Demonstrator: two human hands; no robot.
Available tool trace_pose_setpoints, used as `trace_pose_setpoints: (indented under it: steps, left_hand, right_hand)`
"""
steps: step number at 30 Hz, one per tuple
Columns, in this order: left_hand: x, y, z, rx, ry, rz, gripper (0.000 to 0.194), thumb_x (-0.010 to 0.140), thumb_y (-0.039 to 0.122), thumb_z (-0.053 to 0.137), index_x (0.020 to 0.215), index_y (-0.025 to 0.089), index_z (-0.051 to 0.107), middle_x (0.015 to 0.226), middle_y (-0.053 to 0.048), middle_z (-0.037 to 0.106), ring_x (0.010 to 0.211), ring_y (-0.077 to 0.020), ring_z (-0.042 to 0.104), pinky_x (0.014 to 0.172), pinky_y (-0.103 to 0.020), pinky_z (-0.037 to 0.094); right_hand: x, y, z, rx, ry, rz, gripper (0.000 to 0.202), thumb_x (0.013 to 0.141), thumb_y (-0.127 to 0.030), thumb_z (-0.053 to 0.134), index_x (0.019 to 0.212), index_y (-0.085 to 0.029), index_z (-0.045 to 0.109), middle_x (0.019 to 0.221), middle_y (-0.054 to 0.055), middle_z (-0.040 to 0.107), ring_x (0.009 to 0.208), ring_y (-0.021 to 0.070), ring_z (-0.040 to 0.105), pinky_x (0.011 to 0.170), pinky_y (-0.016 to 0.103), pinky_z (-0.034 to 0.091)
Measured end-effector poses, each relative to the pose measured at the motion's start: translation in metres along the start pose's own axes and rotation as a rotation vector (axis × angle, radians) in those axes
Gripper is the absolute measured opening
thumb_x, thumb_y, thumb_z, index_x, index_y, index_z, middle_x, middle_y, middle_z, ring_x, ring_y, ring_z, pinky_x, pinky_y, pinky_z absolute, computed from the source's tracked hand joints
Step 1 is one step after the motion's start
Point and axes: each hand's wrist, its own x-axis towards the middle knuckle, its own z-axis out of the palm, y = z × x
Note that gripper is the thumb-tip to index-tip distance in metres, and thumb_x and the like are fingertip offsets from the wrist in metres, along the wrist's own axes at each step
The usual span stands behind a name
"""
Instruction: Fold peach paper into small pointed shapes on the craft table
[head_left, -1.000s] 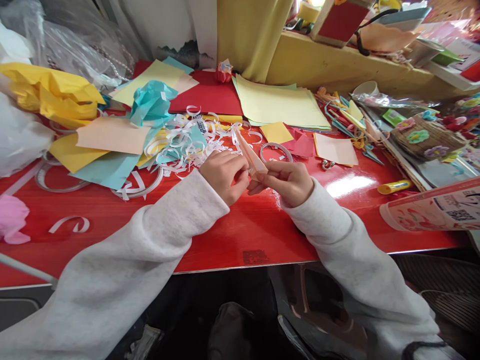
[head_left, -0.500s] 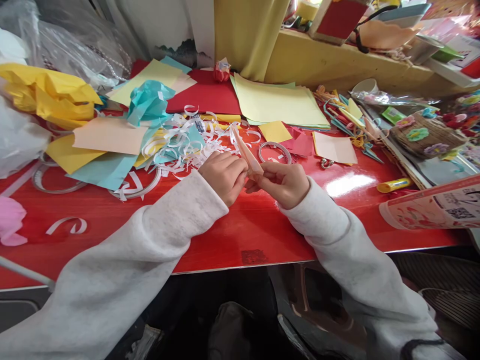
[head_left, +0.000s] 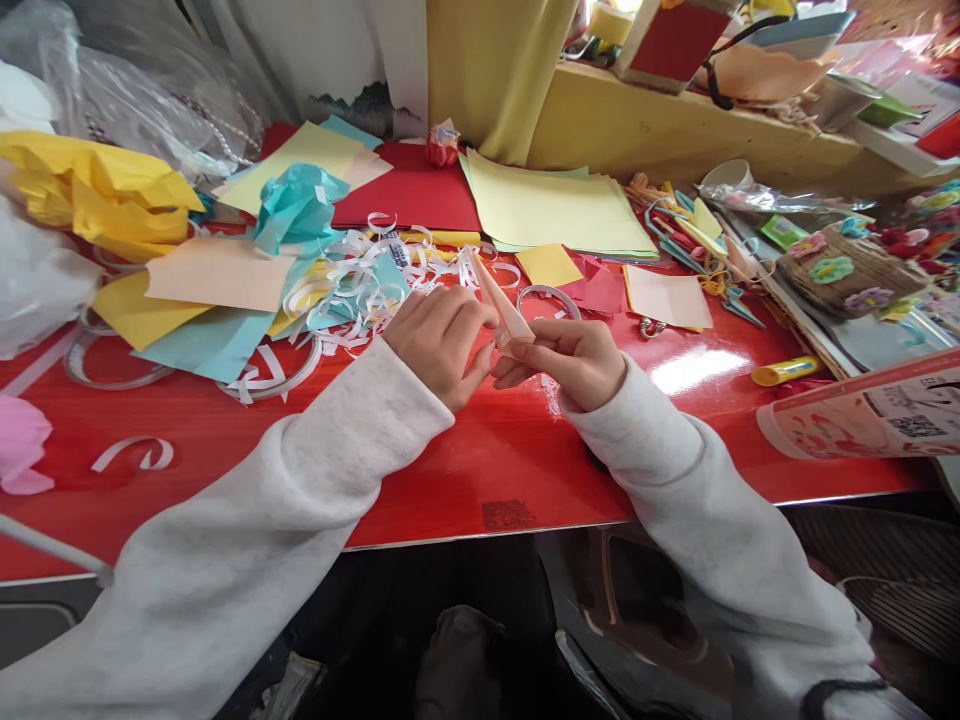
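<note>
A narrow, pointed piece of folded peach paper [head_left: 499, 298] is held above the red table [head_left: 465, 470], its tip aimed away from me. My left hand [head_left: 439, 340] pinches its near end from the left with thumb and fingers. My right hand [head_left: 574, 360] grips the same end from the right, fingers curled under it. Both hands touch each other at the paper. Grey-white sleeves cover both arms. Just behind the hands lies a heap of curled white paper strips [head_left: 367, 285].
Loose sheets lie about: peach [head_left: 217, 272], light blue [head_left: 214, 340], yellow [head_left: 551, 265], a pale green stack [head_left: 555, 210]. Crumpled teal paper [head_left: 300, 200], a tape ring [head_left: 549, 296], a yellow glue stick [head_left: 787, 372], a decorated basket [head_left: 851, 275] and a printed booklet [head_left: 870, 415] are nearby.
The hands have shifted the folded paper slightly; my left fingers have re-gripped its near end and the tip sits a little higher. Everything else on the table is unchanged.
</note>
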Motion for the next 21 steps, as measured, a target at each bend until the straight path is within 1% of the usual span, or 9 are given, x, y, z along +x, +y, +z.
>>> trace_pose_setpoints:
  steps: [5,9,12,21]
  left_hand:
    - [0.0027,-0.0009,-0.0034,0.028,-0.019,0.079,0.016,0.079,0.022,0.041,0.076,0.018,0.056,0.074,-0.003,0.060,0.068,-0.0156,0.051,0.062,-0.031,0.034]
    - [0.0044,-0.0014,-0.0025,0.031,0.035,0.121,0.017,0.080,0.022,0.043,0.072,0.018,0.057,0.069,-0.001,0.060,0.063,-0.0133,0.050,0.058,-0.029,0.034]
    - [0.0044,-0.0023,-0.0013,0.026,0.057,0.150,0.017,0.080,0.022,0.043,0.072,0.018,0.058,0.068,-0.001,0.061,0.062,-0.0125,0.050,0.057,-0.028,0.034]
    - [0.0028,-0.0036,-0.0028,0.038,0.031,0.158,0.019,0.081,0.024,0.042,0.072,0.019,0.058,0.065,-0.001,0.060,0.065,-0.0127,0.050,0.061,-0.027,0.034]
  right_hand:
    - [0.0001,-0.0025,-0.0024,0.009,-0.011,0.035,0.021,0.068,-0.033,0.059,0.072,-0.012,0.059,0.065,0.005,0.066,0.057,0.0156,0.063,0.058,0.029,0.055]
    - [0.0002,-0.0036,-0.0030,0.075,-0.009,0.082,0.016,0.066,-0.026,0.059,0.069,-0.011,0.060,0.063,0.005,0.065,0.054,0.0146,0.063,0.056,0.027,0.054]
    - [0.0009,-0.0031,-0.0040,0.126,-0.011,0.104,0.014,0.065,-0.024,0.058,0.068,-0.010,0.060,0.061,0.005,0.065,0.053,0.0143,0.062,0.054,0.027,0.053]
    - [0.0030,0.0016,-0.0077,0.178,-0.086,0.143,0.012,0.064,-0.024,0.058,0.067,-0.012,0.061,0.061,0.005,0.066,0.053,0.0152,0.062,0.055,0.028,0.053]
